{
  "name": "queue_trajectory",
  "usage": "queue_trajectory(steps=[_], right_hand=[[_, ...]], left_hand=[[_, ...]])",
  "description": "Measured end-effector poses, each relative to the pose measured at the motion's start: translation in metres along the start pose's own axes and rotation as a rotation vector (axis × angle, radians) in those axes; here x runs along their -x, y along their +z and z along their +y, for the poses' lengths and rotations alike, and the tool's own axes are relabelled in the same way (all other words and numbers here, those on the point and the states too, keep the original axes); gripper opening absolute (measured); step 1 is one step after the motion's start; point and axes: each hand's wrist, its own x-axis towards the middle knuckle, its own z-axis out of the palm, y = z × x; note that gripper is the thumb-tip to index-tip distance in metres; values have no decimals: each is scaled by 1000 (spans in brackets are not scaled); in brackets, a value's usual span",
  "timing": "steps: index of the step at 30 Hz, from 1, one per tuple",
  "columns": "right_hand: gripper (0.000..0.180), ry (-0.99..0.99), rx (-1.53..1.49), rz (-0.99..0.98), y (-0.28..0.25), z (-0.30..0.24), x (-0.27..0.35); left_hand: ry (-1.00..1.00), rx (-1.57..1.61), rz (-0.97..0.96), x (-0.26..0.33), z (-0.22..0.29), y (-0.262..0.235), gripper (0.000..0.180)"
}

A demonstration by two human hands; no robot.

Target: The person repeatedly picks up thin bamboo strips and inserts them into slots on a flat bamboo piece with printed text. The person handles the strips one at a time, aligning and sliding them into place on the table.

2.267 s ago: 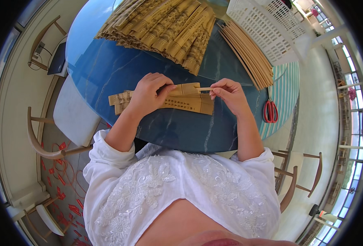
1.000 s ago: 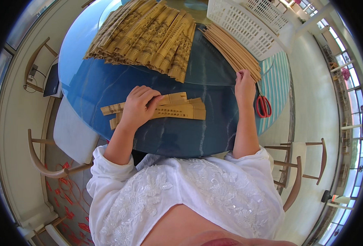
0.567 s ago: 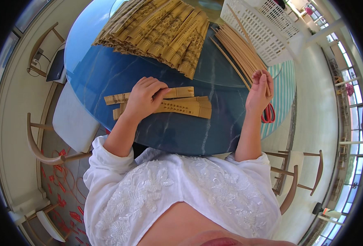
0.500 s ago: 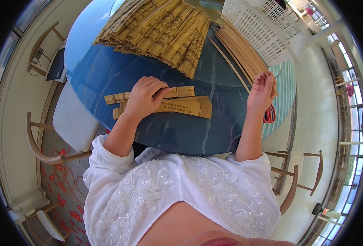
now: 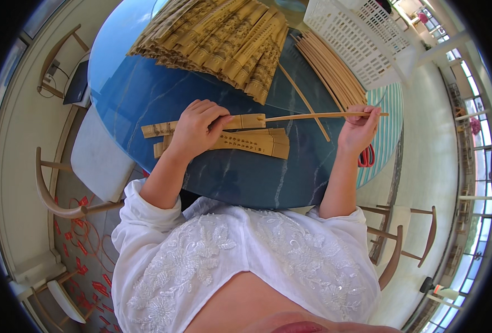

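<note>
My left hand (image 5: 197, 130) presses down on a small stack of flat bamboo fan slats (image 5: 252, 142) lying on the blue round table (image 5: 146, 94). My right hand (image 5: 358, 129) pinches one long thin bamboo stick (image 5: 307, 116) near its right end. The stick lies level, and its left tip reaches the upper slat next to my left fingers.
A large heap of carved bamboo fan slats (image 5: 218, 39) covers the far side of the table. A bundle of long thin sticks (image 5: 329, 66) lies beside a white plastic basket (image 5: 362, 39). Red-handled scissors (image 5: 366, 158) sit by my right wrist. Wooden chairs (image 5: 68, 188) stand around the table.
My right hand went out to the stick bundle at the right, took one stick and brought it back toward the slats. My left hand stayed on the stack.
</note>
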Motion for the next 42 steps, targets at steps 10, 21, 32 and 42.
queue_trajectory(steps=[10, 21, 32, 42], right_hand=[[33, -14, 54, -38, 6, 3, 5], [27, 279, 1, -257, 11, 17, 22], [31, 417, -6, -212, 25, 17, 28], [16, 265, -120, -225, 11, 17, 15]], left_hand=[[15, 8, -6, 1, -2, 0, 8], [-18, -26, 55, -1, -1, -3, 8], [-26, -59, 64, -1, 1, -5, 8], [-29, -66, 102, -2, -1, -5, 7]])
